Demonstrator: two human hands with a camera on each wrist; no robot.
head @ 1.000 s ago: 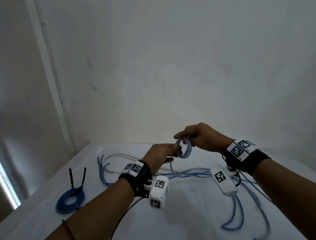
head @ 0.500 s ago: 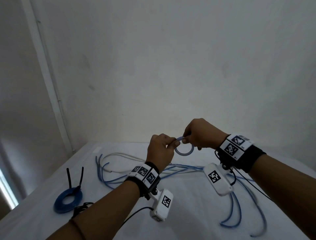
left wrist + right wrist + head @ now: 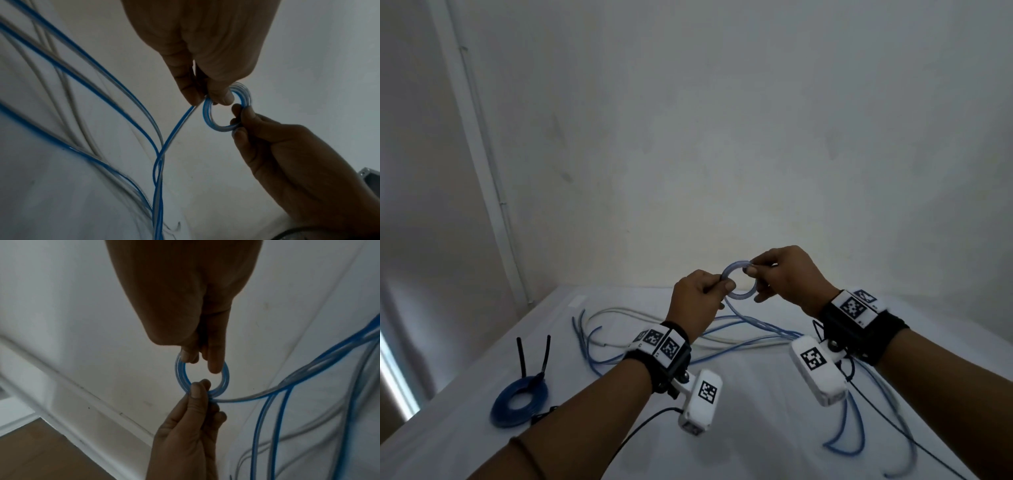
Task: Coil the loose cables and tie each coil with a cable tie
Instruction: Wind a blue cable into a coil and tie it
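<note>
- Nearest, on the white table (image 3: 756, 428), two forearms reach forward, each with a black wrist strap and a white camera block bearing square markers.
- At the near left lies a dark blue tied coil (image 3: 518, 401), flat on the table, with two black tie ends (image 3: 532, 356) standing up from its far edge.
- At the near right, a loose blue cable (image 3: 856, 435) bends in a loop on the table.
- Farther in, blue strands and a pale white cable (image 3: 619, 313) cross each other on the table between the wrists and the wall.
- Above these, held clear of the table, is a small ring (image 3: 736, 281) of several turns of pale blue cable.
- The left hand (image 3: 697, 298) has its grip narrow: thumb and fingertips (image 3: 224, 97) pinch the ring's left side, where the free strand (image 3: 176, 126) leaves the ring and hangs down to the table.
- The right hand (image 3: 784, 274) also has its grip narrow: thumb and fingers (image 3: 213, 363) pinch the ring's opposite side.
- The ring stands roughly upright between the two hands, its opening unobstructed.
- Farthest back is a plain white wall (image 3: 722, 137), with a white vertical strip (image 3: 479, 154) at the left.
</note>
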